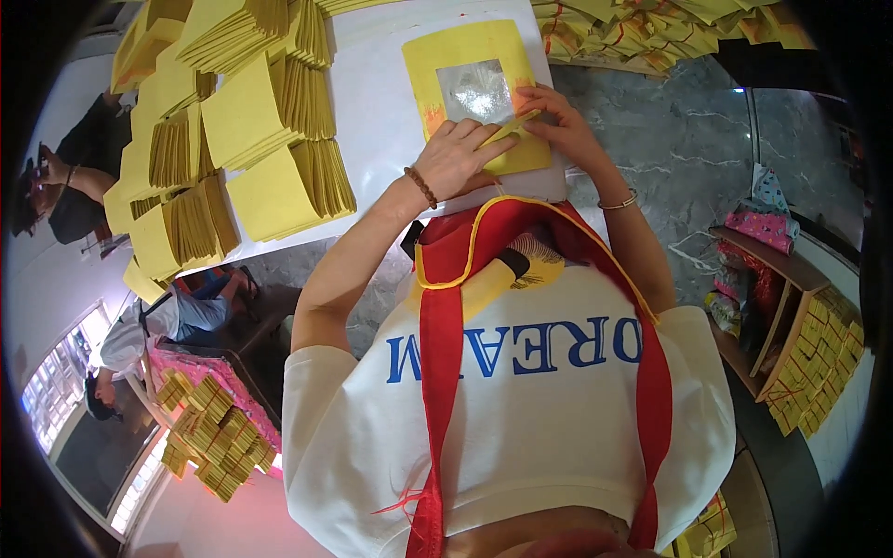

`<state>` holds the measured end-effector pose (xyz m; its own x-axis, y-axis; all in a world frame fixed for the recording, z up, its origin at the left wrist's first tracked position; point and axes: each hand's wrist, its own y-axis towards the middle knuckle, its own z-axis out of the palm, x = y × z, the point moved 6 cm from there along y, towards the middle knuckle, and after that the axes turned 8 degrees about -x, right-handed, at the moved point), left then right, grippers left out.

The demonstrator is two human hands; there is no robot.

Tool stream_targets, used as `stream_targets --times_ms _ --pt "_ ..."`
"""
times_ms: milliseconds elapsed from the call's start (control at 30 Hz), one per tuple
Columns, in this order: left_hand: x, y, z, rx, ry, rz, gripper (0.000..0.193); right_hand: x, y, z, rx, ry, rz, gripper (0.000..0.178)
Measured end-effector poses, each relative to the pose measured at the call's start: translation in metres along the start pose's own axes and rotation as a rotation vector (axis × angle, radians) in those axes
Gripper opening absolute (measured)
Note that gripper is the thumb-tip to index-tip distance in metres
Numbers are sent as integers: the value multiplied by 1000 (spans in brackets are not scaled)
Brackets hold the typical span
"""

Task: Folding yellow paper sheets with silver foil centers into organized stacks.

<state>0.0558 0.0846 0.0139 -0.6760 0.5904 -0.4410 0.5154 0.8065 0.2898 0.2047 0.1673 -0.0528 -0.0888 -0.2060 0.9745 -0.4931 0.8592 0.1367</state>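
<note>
A sheet of yellow joss paper point(472, 42) with a silver square point(475, 91) and orange patches beside it lies on the white table in front of me. Its near edge is partly turned up into a narrow fold. My left hand point(459, 156), with a beaded bracelet at the wrist, grips this fold, fingers bent over it. At the right end of the fold, my right hand point(564, 128) pinches the paper between thumb and fingers. A bangle circles that wrist. The left thumb is mostly hidden beneath the sheet's near edge.
Stacks of folded yellow paper point(279, 191) crowd the table's left side. More yellow bundles point(642, 33) lie beyond the table at the far right. Two other people point(149, 325) are off to the left. My red apron point(446, 246) touches the near table edge. A wooden shelf point(781, 298) stands at right.
</note>
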Motion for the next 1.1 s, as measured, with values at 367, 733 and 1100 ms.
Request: stream_targets --times_ms 367,733,1100 --pt "18 0 -5 -106 -241 1 28 -1 1 2 -9 149 88 29" --pt "36 -11 -7 26 -707 -538 39 -1 1 3 -57 -40 -12 32" --pt "55 -37 -18 -197 184 -193 40 -10 1 4 -101 278 179 32"
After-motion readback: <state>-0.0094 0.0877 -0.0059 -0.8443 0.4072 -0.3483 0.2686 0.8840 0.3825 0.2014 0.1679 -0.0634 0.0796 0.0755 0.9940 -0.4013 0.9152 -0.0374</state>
